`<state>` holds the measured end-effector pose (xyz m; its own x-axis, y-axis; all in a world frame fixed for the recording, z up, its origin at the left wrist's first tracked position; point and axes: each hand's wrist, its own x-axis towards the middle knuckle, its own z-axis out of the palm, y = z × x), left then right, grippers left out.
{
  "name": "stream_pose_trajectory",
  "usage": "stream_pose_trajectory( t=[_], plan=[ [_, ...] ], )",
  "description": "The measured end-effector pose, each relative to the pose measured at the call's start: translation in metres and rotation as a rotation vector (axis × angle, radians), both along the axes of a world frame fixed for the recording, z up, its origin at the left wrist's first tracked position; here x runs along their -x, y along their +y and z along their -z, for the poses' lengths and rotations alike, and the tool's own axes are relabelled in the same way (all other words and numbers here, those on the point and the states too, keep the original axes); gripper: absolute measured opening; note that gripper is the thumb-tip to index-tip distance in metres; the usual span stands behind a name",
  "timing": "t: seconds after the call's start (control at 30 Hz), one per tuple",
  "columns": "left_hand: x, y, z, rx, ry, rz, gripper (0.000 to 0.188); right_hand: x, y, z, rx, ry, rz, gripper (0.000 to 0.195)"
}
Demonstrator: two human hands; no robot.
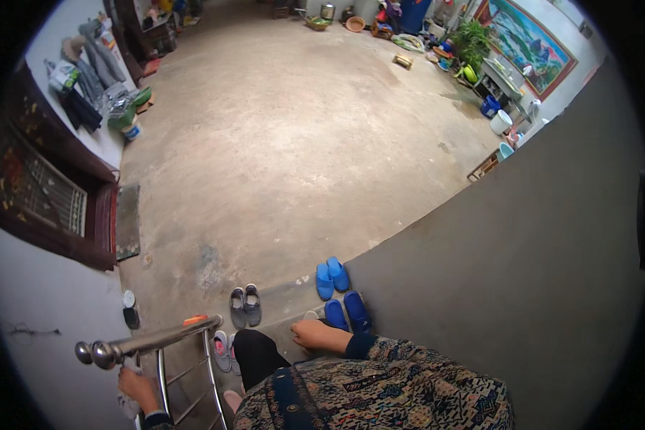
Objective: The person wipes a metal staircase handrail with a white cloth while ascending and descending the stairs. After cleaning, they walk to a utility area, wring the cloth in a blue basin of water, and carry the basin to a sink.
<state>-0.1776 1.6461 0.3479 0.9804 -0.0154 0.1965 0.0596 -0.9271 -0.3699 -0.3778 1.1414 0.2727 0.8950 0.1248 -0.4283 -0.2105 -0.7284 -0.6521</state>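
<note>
My left hand is at the lower left, closed on a pale cloth beside the post of the stainless steel stair railing. The railing's round ball finials stand just above it. My right hand is before my body, above the steps, its fingers curled downward; whether it holds anything cannot be made out. Blue slippers lie near it: a lighter pair farther off and a darker pair closer. Dark grey shoes sit left of them on a step, and grey shoes with pink insides are nearer the railing.
A grey wall borders the steps on the right. Beyond them spreads a concrete floor. At the left are a dark doorway with a mat and hanging clothes. A sink, buckets and a plant stand at the upper right.
</note>
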Motion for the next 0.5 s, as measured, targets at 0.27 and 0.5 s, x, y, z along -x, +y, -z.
stream_pose_trajectory(
  t=[0.27,0.5],
  plan=[
    [-0.006,-0.044,-0.036,0.018,0.033,-0.003,0.032,-0.042,-0.056,0.006,0.046,0.103,0.019,0.026],
    [0.017,-0.043,-0.055,0.031,-0.042,0.157,0.029,-0.135,-0.088,0.042,0.057,-0.018,-0.053,0.025]
  ],
)
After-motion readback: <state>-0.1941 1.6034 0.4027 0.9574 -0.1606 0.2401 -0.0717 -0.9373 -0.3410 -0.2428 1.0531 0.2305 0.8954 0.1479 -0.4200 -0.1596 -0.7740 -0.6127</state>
